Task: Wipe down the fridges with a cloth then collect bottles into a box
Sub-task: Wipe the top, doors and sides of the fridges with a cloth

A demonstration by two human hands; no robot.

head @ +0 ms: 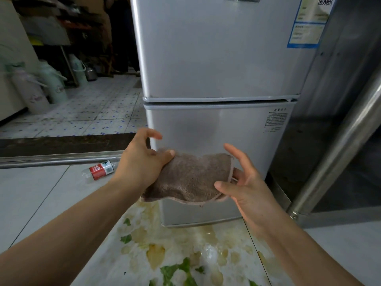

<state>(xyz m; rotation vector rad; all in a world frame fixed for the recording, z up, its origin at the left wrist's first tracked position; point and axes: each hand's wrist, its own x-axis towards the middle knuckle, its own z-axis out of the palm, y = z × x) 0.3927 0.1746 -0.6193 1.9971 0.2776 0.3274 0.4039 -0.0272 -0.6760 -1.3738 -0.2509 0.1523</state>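
One cloth (191, 178), pinched by the left hand (144, 162) at 9 o'clock; right hand (245, 182) spread at 3. One fridge (222, 58), one bottle (101, 169).

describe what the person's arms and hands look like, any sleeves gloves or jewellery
Both forearms are bare right down to the bottom edge of the picture, so no sleeves show. The left hand and the right hand wear no gloves. No rings, watch or bracelets are visible on the fingers or wrists. The fingernails look short and plain. Nothing is marked or strapped on either arm.
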